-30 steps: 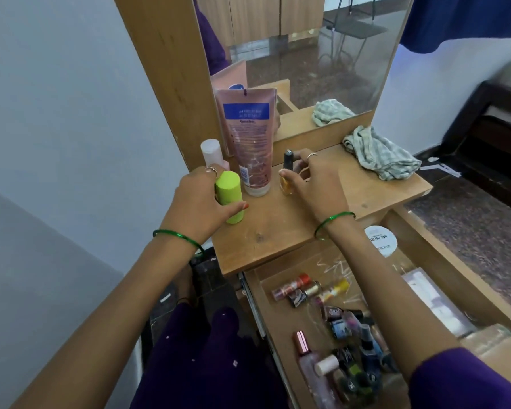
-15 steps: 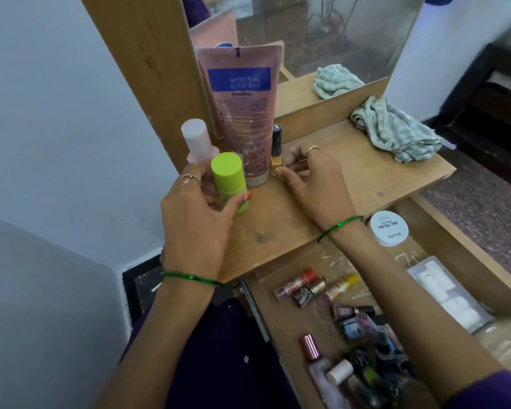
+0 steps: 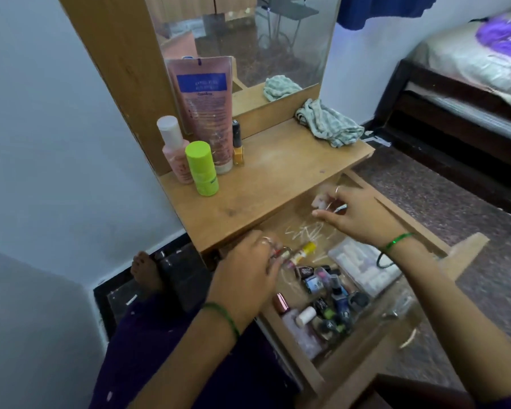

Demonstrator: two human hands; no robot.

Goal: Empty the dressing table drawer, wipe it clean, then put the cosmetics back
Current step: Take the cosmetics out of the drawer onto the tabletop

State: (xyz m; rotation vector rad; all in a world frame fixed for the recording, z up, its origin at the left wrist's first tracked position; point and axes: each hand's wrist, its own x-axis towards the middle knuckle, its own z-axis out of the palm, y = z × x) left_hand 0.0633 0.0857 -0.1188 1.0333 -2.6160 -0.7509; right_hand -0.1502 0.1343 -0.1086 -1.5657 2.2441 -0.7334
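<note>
Both hands have left the worktop [image 3: 266, 184] and dropped into the open drawer [image 3: 363, 358], so the bottles they were steadying a second ago now stand alone and the emptying goes on. The pink tube [image 3: 204, 113], the pink bottle [image 3: 174, 149], the green-capped bottle [image 3: 201, 169] and the yellow nail polish [image 3: 238, 146] are grouped upright at the far left of the worktop, against the mirror [image 3: 248, 39]. The right hand [image 3: 357, 216] reaches to the drawer's far end, its grip pinched on something small and pale, too blurred to name. The left hand [image 3: 245, 270] curls over the small tubes [image 3: 301, 252] at the drawer's left; whether it has one is unclear. Most of the cosmetics [image 3: 328, 293] are in the drawer, so the emptying looks barely begun.

A crumpled cloth [image 3: 328, 122] waits at the far right of the worktop, likely for wiping. A bed [image 3: 469, 75] stands far right, across a speckled floor [image 3: 443, 208].
</note>
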